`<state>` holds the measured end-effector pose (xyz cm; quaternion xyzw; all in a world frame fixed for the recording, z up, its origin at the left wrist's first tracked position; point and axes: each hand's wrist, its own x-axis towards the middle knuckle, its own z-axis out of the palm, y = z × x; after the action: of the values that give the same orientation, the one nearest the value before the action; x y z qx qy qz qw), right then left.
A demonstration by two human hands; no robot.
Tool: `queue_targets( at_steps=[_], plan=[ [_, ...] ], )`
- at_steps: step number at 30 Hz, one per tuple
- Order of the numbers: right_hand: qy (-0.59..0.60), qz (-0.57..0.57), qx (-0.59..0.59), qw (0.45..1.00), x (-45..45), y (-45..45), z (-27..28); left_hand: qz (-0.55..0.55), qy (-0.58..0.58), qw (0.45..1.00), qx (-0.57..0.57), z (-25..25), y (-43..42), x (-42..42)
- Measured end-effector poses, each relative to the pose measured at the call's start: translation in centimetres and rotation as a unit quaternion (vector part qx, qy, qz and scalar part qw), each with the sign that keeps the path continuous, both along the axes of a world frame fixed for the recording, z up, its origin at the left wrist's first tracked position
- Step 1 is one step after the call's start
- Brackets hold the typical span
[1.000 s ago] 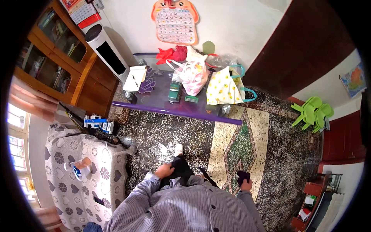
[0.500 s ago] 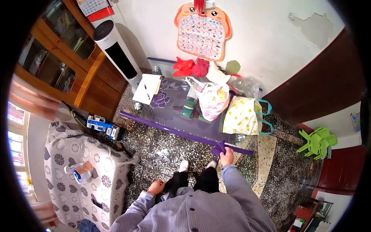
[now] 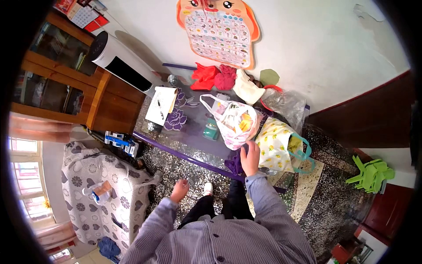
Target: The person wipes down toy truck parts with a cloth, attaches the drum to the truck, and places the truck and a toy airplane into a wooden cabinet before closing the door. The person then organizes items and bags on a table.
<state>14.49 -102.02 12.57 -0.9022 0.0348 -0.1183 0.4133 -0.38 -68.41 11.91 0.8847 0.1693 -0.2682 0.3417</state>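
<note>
My right hand grips a dark purple cloth at the front edge of the glass table, just below a pink-and-white plastic bag. A yellow-patterned white bag with teal handles stands right of that hand. Over the floor in front of the table hangs my left hand, its fingers curled and too small to read clearly. Behind the plastic bag's left side is a green object. An open notebook with a pen lies at the table's left end.
Red cloth, pink yarn and a clear bag lie along the wall. A covered sofa and a blue-and-white toy are at left. Green chairs stand at right. A tower fan stands beside the cabinet.
My right hand has brought the purple cloth from my right side to the table's edge, then farther in beside the bags. My left hand has lifted away from my leg. The view has shifted closer to the table.
</note>
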Motion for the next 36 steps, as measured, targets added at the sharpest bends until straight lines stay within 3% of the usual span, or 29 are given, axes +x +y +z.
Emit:
queue_targets(
  at_steps=[1, 3, 5, 8, 11, 12, 14, 16, 19, 20, 21, 24, 25, 26, 27, 29, 32, 35, 36],
  plan=[
    [-0.019, 0.008, -0.013, 1.000, 2.2, -0.2, 1.0, 0.024, 0.009, 1.000, -0.016, 0.5, -1.0, 3.4],
    [-0.024, 0.061, -0.056, 0.996, 5.9, -0.5, 1.5, -0.029, -0.151, 0.988, 0.015, -1.8, -1.4, 8.1],
    [0.040, 0.089, -0.131, 0.986, 8.2, 0.0, 0.7, 0.040, -0.164, 0.984, -0.052, -2.6, -2.7, 12.7],
    [0.017, 0.074, -0.220, 0.973, 9.7, 1.3, -1.1, 0.095, -0.132, 0.981, -0.108, -3.0, -4.2, 18.9],
    [0.187, 0.068, -0.190, 0.962, 9.8, 2.2, -4.2, 0.210, -0.114, 0.960, -0.148, -4.7, -5.2, 24.7],
    [0.191, 0.065, -0.197, 0.959, 9.5, 2.3, -3.6, 0.241, -0.108, 0.951, -0.158, -5.1, -5.6, 26.6],
    [0.142, 0.028, -0.129, 0.981, 8.7, 2.3, -2.5, 0.301, -0.098, 0.932, -0.177, -5.3, -6.4, 30.7],
    [0.075, -0.019, -0.074, 0.994, 7.8, 2.7, -2.0, 0.251, -0.134, 0.932, -0.226, -7.8, -6.4, 33.7],
    [0.069, -0.083, 0.049, 0.993, 8.2, 3.1, -0.4, 0.169, -0.046, 0.898, -0.404, -8.7, -6.6, 38.3],
    [0.136, -0.129, 0.208, 0.960, 8.2, 3.9, 0.4, 0.160, -0.005, 0.876, -0.456, -8.7, -7.2, 38.8],
    [0.119, -0.133, 0.202, 0.963, 8.4, 4.8, 1.5, 0.153, 0.040, 0.850, -0.503, -8.6, -7.7, 38.3],
    [0.095, -0.156, 0.201, 0.962, 11.8, 8.5, 5.3, 0.036, 0.112, 0.869, -0.481, -3.4, -10.3, 37.1],
    [0.081, -0.123, 0.146, 0.978, 12.3, 9.4, 5.9, -0.053, 0.037, 0.863, -0.501, -1.6, -10.9, 35.7],
    [0.066, -0.087, 0.088, 0.990, 12.9, 10.2, 6.3, -0.151, 0.033, 0.845, -0.513, -3.4, -11.0, 34.8],
    [0.049, -0.048, 0.029, 0.997, 13.7, 10.7, 6.7, 0.012, 0.139, 0.805, -0.577, 2.1, -12.4, 33.5],
    [0.019, 0.020, -0.047, 0.999, 14.8, 11.3, 8.1, 0.105, 0.202, 0.738, -0.635, 6.4, -12.2, 33.2],
    [-0.014, 0.086, -0.091, 0.992, 17.2, 13.2, 12.9, 0.102, 0.195, 0.683, -0.697, 8.8, -9.9, 34.6],
    [-0.005, 0.088, -0.166, 0.982, 18.5, 15.7, 15.3, 0.158, 0.102, 0.648, -0.738, 9.2, -7.5, 37.0],
    [-0.067, 0.089, -0.185, 0.976, 18.8, 16.2, 15.6, 0.210, 0.083, 0.633, -0.740, 9.5, -6.5, 37.8]
  ],
)
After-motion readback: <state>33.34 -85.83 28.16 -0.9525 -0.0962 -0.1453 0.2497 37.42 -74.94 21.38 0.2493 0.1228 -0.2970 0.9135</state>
